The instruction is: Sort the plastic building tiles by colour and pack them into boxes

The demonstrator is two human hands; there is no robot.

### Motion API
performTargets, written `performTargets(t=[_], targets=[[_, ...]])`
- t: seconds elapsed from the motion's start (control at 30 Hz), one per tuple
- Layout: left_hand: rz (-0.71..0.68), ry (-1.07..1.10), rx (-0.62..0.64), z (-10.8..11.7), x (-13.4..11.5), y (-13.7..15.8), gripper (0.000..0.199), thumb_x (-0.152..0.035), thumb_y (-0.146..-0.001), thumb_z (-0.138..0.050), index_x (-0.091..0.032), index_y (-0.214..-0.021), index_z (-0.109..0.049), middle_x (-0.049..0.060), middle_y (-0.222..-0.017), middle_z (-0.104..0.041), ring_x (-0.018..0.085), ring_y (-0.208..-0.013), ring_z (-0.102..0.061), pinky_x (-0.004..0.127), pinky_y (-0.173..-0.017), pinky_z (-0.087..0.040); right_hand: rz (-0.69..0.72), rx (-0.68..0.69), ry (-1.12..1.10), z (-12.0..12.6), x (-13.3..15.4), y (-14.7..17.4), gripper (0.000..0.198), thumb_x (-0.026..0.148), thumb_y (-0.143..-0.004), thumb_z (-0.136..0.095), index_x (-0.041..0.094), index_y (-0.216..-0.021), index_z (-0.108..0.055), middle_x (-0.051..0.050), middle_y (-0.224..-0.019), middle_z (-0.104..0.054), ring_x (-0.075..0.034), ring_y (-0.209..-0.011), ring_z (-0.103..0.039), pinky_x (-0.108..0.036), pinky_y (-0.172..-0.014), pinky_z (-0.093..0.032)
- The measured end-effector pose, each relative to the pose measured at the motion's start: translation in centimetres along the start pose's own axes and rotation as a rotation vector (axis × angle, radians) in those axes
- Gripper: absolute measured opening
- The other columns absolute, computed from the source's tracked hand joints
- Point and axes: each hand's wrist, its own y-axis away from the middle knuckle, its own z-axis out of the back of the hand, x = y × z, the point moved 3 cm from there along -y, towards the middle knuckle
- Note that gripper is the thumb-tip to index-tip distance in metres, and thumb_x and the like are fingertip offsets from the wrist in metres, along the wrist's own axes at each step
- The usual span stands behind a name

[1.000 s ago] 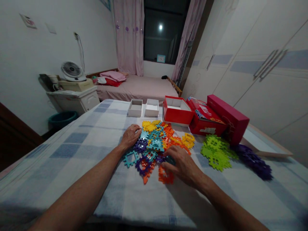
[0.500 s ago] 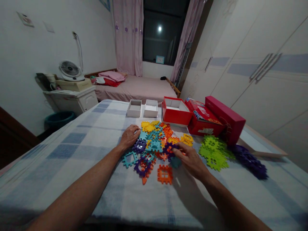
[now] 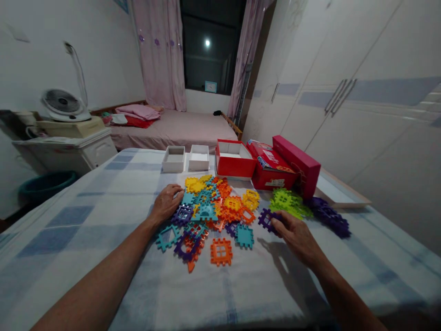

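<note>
The right grip (image 3: 293, 232) pinches a purple window tile (image 3: 267, 220) at its fingertips. Green tiles (image 3: 287, 202) lie just beyond it. The left grip (image 3: 167, 201) rests by the mixed pile (image 3: 206, 212); I can't tell if it holds any. Pinch just one edge so bumps don't snag.

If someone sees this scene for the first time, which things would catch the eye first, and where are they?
Probably first the multicoloured heap of toothed plastic pieces in the middle of the checked cloth, with the left hand at its left edge. Next might come the purple window-shaped piece held in the right hand, then the open red box behind the heap.
</note>
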Motion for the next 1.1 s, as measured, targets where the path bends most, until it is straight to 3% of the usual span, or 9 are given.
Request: performTargets(t=[0.1, 0.2, 0.3, 0.4, 0.53, 0.63, 0.7, 0.87, 1.1], targets=[[-0.005, 0.006, 0.007, 0.0, 0.2, 0.0, 0.036, -0.042, -0.082, -0.038, -0.019, -0.085, -0.066, 0.009, -0.102, -0.065, 0.022, -0.098, -0.060, 0.038, -0.096, -0.045, -0.087, -0.193, 0.048, 3.4, -3.3, -0.3, 0.037, 0.046, -0.080, -0.047, 0.018, -0.098, -0.062, -0.005, -0.078, -0.068, -0.019, -0.065, -0.062, -0.030, -0.060, -0.047], [-0.001, 0.009, 0.015, 0.0, 0.2, -0.1, 0.038, -0.044, -0.081, -0.038, -0.018, -0.086, -0.066, 0.010, -0.103, -0.065, 0.022, -0.098, -0.060, 0.039, -0.097, -0.044, -0.218, -0.417, 0.284, 8.0, -7.8, -1.2, 0.041, 0.042, -0.078, -0.048, 0.016, -0.105, -0.065, -0.009, -0.080, -0.069, -0.024, -0.073, -0.064, -0.035, -0.068, -0.047], [0.009, 0.005, 0.020, 0.0, 0.1, -0.1, 0.040, -0.045, -0.081, -0.037, -0.017, -0.086, -0.066, 0.011, -0.104, -0.064, 0.023, -0.099, -0.060, 0.040, -0.097, -0.044, -0.334, -0.438, 0.450, 11.6, -11.5, -2.3, 0.042, 0.036, -0.079, -0.046, 0.011, -0.106, -0.066, -0.015, -0.088, -0.069, -0.028, -0.080, -0.064, -0.038, -0.073, -0.046], [0.020, -0.005, 0.024, 0.2, -0.1, -0.1, 0.040, -0.044, -0.081, -0.037, -0.017, -0.086, -0.066, 0.010, -0.103, -0.064, 0.022, -0.099, -0.060, 0.038, -0.097, -0.045, -0.305, -0.455, 0.593, 13.0, -12.3, -3.0, 0.044, 0.034, -0.084, -0.043, 0.006, -0.111, -0.064, -0.024, -0.104, -0.065, -0.032, -0.097, -0.060, -0.040, -0.079, -0.044], [0.027, -0.016, 0.041, 0.2, -0.2, 0.0, 0.040, -0.043, -0.082, -0.037, -0.017, -0.087, -0.067, 0.010, -0.104, -0.064, 0.021, -0.099, -0.060, 0.035, -0.097, -0.045, -0.078, -0.472, 0.557, 10.1, -8.9, -2.1, 0.042, 0.037, -0.086, -0.043, 0.008, -0.110, -0.063, -0.022, -0.110, -0.062, -0.029, -0.101, -0.058, -0.038, -0.085, -0.043], [0.028, -0.020, 0.050, 0.2, -0.3, 0.0, 0.043, -0.042, -0.082, -0.036, -0.014, -0.090, -0.067, 0.012, -0.106, -0.064, 0.022, -0.101, -0.059, 0.036, -0.098, -0.043, 0.084, -0.110, 0.237, 4.8, -4.7, -0.7, 0.032, 0.039, -0.086, -0.049, 0.017, -0.104, -0.064, -0.011, -0.106, -0.065, -0.020, -0.088, -0.062, -0.033, -0.078, -0.048], [0.024, -0.018, 0.056, 0.2, -0.4, 0.0, 0.044, -0.042, -0.083, -0.036, -0.013, -0.092, -0.067, 0.013, -0.106, -0.063, 0.023, -0.102, -0.059, 0.037, -0.098, -0.043, 0.196, 0.079, 0.139, 1.3, -1.7, 0.4, 0.031, 0.040, -0.086, -0.051, 0.021, -0.107, -0.062, -0.007, -0.110, -0.063, -0.020, -0.096, -0.060, -0.032, -0.082, -0.048], [0.014, -0.013, 0.053, 0.4, -0.5, 0.0, 0.040, -0.040, -0.083, -0.037, -0.014, -0.090, -0.067, 0.012, -0.106, -0.064, 0.022, -0.101, -0.059, 0.038, -0.097, -0.044, 0.471, 0.276, 0.172, -3.9, 3.0, 2.0, 0.038, 0.032, -0.085, -0.057, 0.026, -0.122, -0.054, -0.007, -0.123, -0.055, -0.021, -0.116, -0.048, -0.038, -0.099, -0.038], [0.007, 0.000, 0.024, 0.1, -0.2, 0.0, 0.035, -0.037, -0.083, -0.039, -0.016, -0.087, -0.067, 0.010, -0.103, -0.064, 0.021, -0.099, -0.059, 0.036, -0.096, -0.044, 0.369, 0.324, 0.479, -4.0, 3.1, 2.0, 0.010, 0.022, -0.084, -0.055, 0.019, -0.085, -0.065, -0.007, -0.088, -0.061, -0.022, -0.089, -0.055, -0.038, -0.079, -0.041]])
